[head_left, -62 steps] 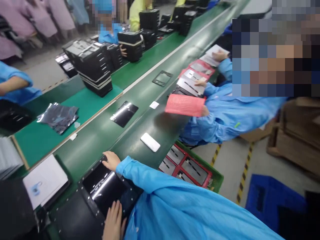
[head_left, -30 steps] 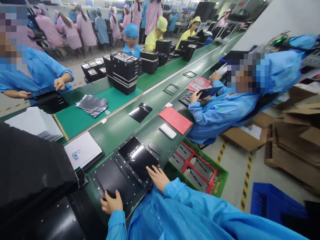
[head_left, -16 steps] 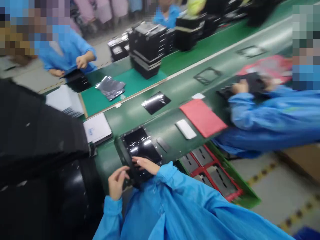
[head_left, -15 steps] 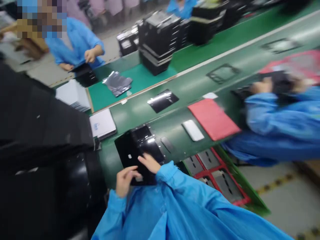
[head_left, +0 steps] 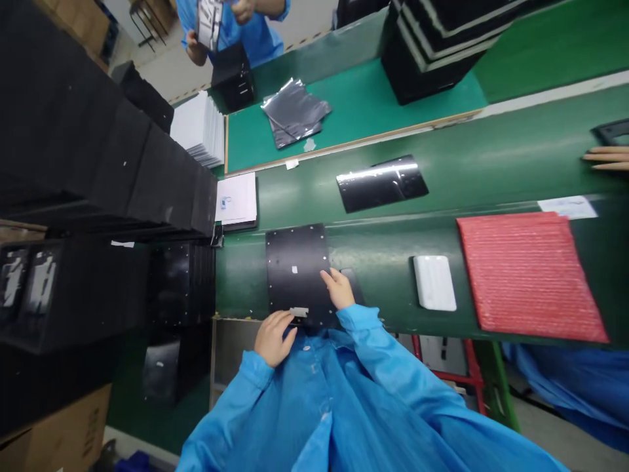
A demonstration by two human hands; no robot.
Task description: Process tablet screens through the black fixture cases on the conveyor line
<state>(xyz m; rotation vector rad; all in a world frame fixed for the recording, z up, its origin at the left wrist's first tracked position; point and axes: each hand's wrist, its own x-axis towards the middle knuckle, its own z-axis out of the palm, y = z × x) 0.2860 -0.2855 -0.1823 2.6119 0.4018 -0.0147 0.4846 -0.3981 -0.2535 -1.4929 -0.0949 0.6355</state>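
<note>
A flat black panel (head_left: 297,252) with small white dots along its edges and a small white label in its middle lies on the green work surface in front of me. On its near edge is a pale strip (head_left: 299,313). My left hand (head_left: 274,337) is at the near left corner, fingers stretched out to the strip, thumb apart. The right edge of the panel is between the thumb and fingers of my right hand (head_left: 339,290); the undersides of those fingers are hidden. A dark grey flat piece (head_left: 352,286) lies partly behind that hand.
To the right lie a white rectangular object (head_left: 435,283) and a red bubble-wrap pouch (head_left: 533,272). A glossy black sheet (head_left: 382,183) lies farther back. Black cases (head_left: 113,144) are stacked at left, near papers (head_left: 236,198). Across the bench, a co-worker's hands (head_left: 242,11) hold a part.
My view has turned, and the panel now lies squarer before me. Another glossy dark piece beside it no longer shows there. My right hand has moved from over the panel to its right edge.
</note>
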